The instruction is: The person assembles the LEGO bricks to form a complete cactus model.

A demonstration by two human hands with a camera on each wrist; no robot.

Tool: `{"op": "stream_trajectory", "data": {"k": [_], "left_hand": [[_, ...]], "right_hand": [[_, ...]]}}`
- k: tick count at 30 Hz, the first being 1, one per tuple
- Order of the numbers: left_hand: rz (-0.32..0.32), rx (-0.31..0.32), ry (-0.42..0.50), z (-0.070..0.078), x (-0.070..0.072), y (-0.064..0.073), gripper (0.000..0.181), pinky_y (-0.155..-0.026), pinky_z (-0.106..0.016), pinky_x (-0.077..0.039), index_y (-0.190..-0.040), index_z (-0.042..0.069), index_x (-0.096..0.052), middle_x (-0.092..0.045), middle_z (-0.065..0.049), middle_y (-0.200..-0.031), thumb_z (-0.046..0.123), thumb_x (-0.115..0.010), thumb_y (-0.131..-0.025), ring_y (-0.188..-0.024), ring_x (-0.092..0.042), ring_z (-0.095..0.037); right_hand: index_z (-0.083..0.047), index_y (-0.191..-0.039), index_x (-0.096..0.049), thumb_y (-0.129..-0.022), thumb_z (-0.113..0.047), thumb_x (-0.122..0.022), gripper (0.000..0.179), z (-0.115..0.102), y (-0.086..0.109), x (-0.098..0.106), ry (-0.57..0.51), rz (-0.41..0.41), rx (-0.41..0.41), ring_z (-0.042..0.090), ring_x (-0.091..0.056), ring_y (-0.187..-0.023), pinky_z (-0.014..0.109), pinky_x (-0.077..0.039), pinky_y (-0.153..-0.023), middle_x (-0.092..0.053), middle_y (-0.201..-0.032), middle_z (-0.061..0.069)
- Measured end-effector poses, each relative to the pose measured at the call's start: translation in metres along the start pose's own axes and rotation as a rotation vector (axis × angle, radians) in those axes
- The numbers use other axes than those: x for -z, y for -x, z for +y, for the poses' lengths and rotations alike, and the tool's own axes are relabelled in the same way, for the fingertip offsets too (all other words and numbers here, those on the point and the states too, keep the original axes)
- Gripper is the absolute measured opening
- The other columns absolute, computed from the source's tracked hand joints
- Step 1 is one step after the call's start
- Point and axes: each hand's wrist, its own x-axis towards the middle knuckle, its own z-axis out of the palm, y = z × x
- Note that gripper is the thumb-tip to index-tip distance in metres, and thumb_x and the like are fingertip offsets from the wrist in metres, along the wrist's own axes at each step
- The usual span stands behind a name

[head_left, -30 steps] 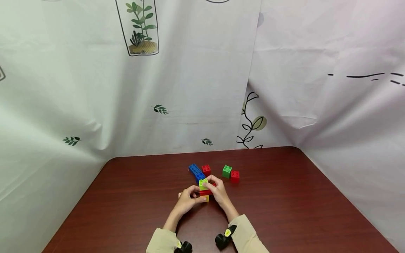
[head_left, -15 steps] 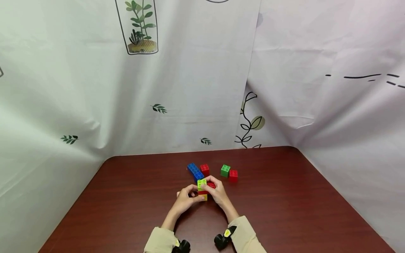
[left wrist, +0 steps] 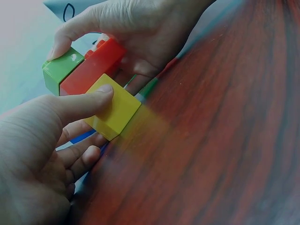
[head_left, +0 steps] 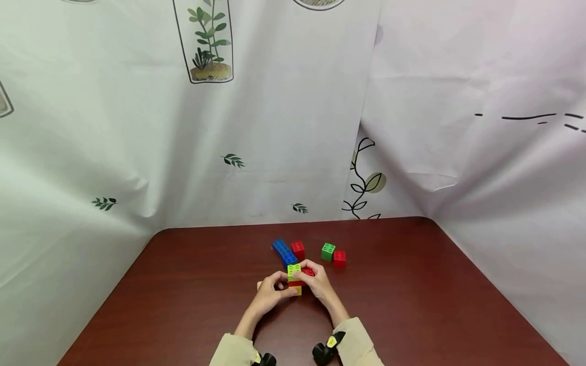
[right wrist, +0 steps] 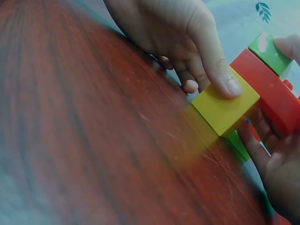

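Note:
Three toy building bricks stand stacked on the table between the hands. At the bottom is a yellow brick (left wrist: 119,108), with a longer red brick (left wrist: 91,70) across it. A lime green brick (head_left: 293,269) sits on one end of the red brick. My left hand (head_left: 269,296) pinches the yellow brick, its thumb on the near face and its fingers partly hidden behind. From the other side my right hand (head_left: 321,283) grips the upper bricks, its thumb on the lime green brick. The right fingertips are mostly hidden behind the stack.
Just behind the stack lie a long blue brick (head_left: 285,252) and a small red brick (head_left: 298,249). Farther right, a green brick (head_left: 328,251) stands beside another red brick (head_left: 340,258). A printed white cloth (head_left: 274,127) hangs behind the dark wooden table (head_left: 192,284).
The head view shifts slightly. Both hands keep their grip on the stack, and the bricks show no clear movement.

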Motion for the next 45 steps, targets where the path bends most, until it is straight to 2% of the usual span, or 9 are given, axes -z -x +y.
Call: {"op": "stream_trajectory", "data": {"k": [3, 9, 16, 18, 26, 31, 35, 45], "left_hand": [[-0.009, 0.0, 0.002, 0.0, 0.0, 0.001, 0.03, -0.077, -0.035, -0.024, -0.1, 0.011, -0.069, -0.064, -0.006, -0.087, 0.027, -0.082, -0.077, -0.092, -0.044, -0.019], [0.03, -0.006, -0.006, 0.002, 0.003, 0.001, 0.029, -0.08, -0.036, -0.022, -0.098, 0.011, -0.07, -0.065, -0.005, -0.085, 0.025, -0.082, -0.076, -0.089, -0.045, -0.018], [0.024, 0.012, 0.008, 0.002, 0.002, 0.003, 0.03, -0.079, -0.035, -0.023, -0.099, 0.013, -0.071, -0.069, -0.004, -0.09, 0.027, -0.083, -0.075, -0.091, -0.045, -0.015], [0.031, 0.011, 0.01, 0.001, 0.002, 0.003, 0.03, -0.08, -0.035, -0.023, -0.099, 0.013, -0.071, -0.069, -0.004, -0.09, 0.026, -0.083, -0.075, -0.089, -0.047, -0.015], [0.032, 0.0, 0.001, -0.001, 0.003, -0.002, 0.03, -0.081, -0.035, -0.024, -0.1, 0.012, -0.071, -0.069, -0.003, -0.09, 0.026, -0.083, -0.076, -0.09, -0.047, -0.015], [0.018, 0.008, 0.005, 0.0, -0.001, -0.003, 0.031, -0.079, -0.034, -0.026, -0.102, 0.013, -0.071, -0.069, -0.004, -0.093, 0.027, -0.082, -0.077, -0.096, -0.044, -0.019], [0.029, 0.024, 0.005, 0.0, -0.003, -0.002, 0.031, -0.079, -0.034, -0.026, -0.101, 0.013, -0.072, -0.067, -0.005, -0.091, 0.026, -0.082, -0.076, -0.098, -0.042, -0.021], [0.02, 0.003, -0.017, 0.0, -0.004, -0.002, 0.031, -0.081, -0.034, -0.026, -0.102, 0.012, -0.072, -0.069, -0.003, -0.09, 0.026, -0.082, -0.077, -0.089, -0.048, -0.014]], "right_hand": [[0.016, -0.093, -0.058, -0.088, -0.001, -0.062, 0.018, -0.002, 0.002, 0.001, -0.009, -0.004, -0.017, 0.001, -0.054, -0.071, 0.018, -0.047, -0.07, -0.06, -0.077, -0.008], [0.016, -0.102, -0.057, -0.09, -0.005, -0.063, 0.025, -0.001, -0.002, 0.001, -0.026, -0.068, -0.048, 0.001, -0.056, -0.074, 0.017, -0.047, -0.072, -0.061, -0.081, -0.011], [0.01, -0.108, -0.058, -0.091, -0.004, -0.063, 0.022, 0.029, -0.009, 0.002, -0.032, -0.065, -0.092, 0.002, -0.057, -0.074, 0.017, -0.047, -0.07, -0.06, -0.082, -0.01], [0.008, -0.11, -0.058, -0.092, -0.007, -0.063, 0.025, 0.032, -0.01, 0.002, -0.023, -0.075, -0.094, 0.003, -0.057, -0.075, 0.017, -0.047, -0.071, -0.06, -0.083, -0.009], [0.006, -0.111, -0.059, -0.091, -0.013, -0.066, 0.028, 0.032, -0.012, 0.003, -0.015, -0.066, -0.08, 0.005, -0.057, -0.077, 0.019, -0.048, -0.073, -0.063, -0.087, -0.005], [0.003, -0.112, -0.061, -0.09, -0.012, -0.068, 0.028, 0.033, -0.011, 0.008, -0.025, -0.038, -0.114, 0.005, -0.058, -0.078, 0.02, -0.048, -0.074, -0.064, -0.088, -0.004], [0.004, -0.115, -0.061, -0.089, -0.012, -0.069, 0.031, 0.035, -0.011, 0.009, -0.052, -0.047, -0.135, 0.005, -0.059, -0.078, 0.02, -0.049, -0.075, -0.065, -0.089, -0.003], [0.004, -0.117, -0.06, -0.088, -0.014, -0.07, 0.035, 0.037, -0.009, 0.012, -0.074, -0.043, -0.142, 0.007, -0.059, -0.079, 0.02, -0.05, -0.075, -0.065, -0.09, -0.002]]}}
